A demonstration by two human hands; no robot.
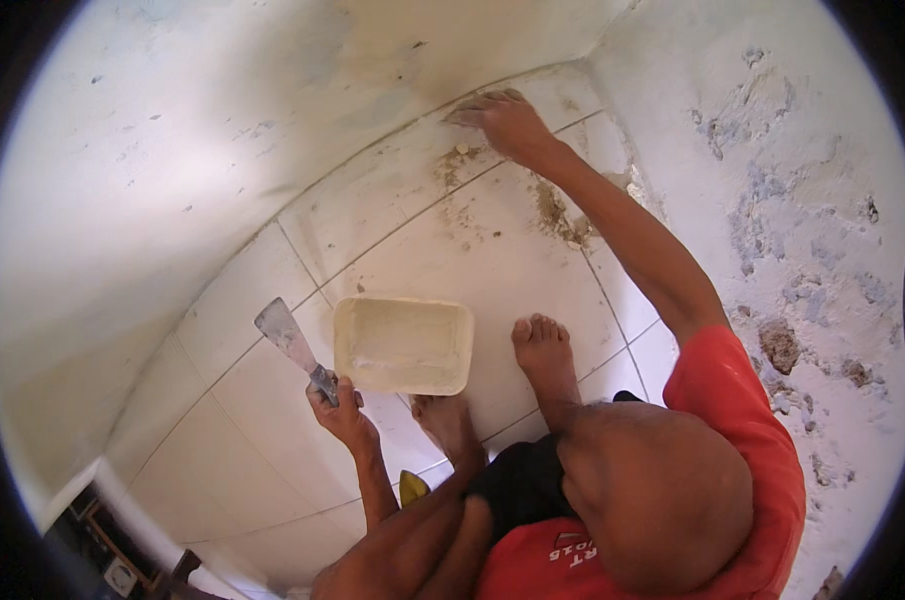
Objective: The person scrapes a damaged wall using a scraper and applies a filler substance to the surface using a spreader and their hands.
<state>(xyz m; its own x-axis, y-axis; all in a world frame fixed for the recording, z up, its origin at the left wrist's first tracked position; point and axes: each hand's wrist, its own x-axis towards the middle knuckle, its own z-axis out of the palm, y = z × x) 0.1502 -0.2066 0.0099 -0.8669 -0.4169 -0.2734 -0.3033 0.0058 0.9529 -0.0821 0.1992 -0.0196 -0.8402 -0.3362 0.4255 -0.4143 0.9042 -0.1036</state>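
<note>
My left hand (344, 412) is closed round the dark handle of a putty knife (288, 335), its wide, smeared blade pointing up and to the left. The thumb lies right by the near left corner of a cream plastic tray (403, 390); whether it touches the tray I cannot tell. A pale smear coats the tray's inside. Far ahead, my right arm stretches out to where the floor meets the wall. There my right hand (502, 122) has its whitened fingers extended low over the tiles, close to the wall's foot, with nothing visible in them.
Crumbled debris (552, 212) lies on the white tiled floor (422, 250) below my right forearm. A pale patched wall (192, 130) runs along the left and far side. The right wall (822, 250) is rough and pitted. My bare feet (545, 365) stand by the tray.
</note>
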